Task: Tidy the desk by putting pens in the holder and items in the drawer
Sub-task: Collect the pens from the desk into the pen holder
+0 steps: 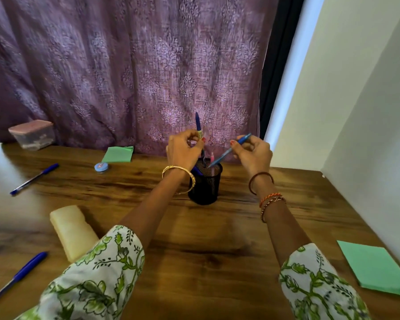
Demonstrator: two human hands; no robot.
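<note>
Head view showed the left hand [183,150] pinching a dark blue pen [198,125] upright, the right hand [254,153] gripping a light blue pen [229,151] (both probably light, stiff, slick; best held mid-barrel) over the mesh holder [206,185].

Black mesh holder [205,184] – probably metal – glossy wood desk [217,239].

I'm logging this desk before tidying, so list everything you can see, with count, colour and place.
Pen holder: one, black mesh, desk centre, holding pens.
Loose pens: two, blue, far left and near left.
Paper pads: two, green, back and near right.
Small tin: one, blue, beside back pad.
Plastic box: one, pinkish lid, back left.
Block: one, cream, near left.
Left hand: dark blue pen.
Right hand: light blue pen.
</note>
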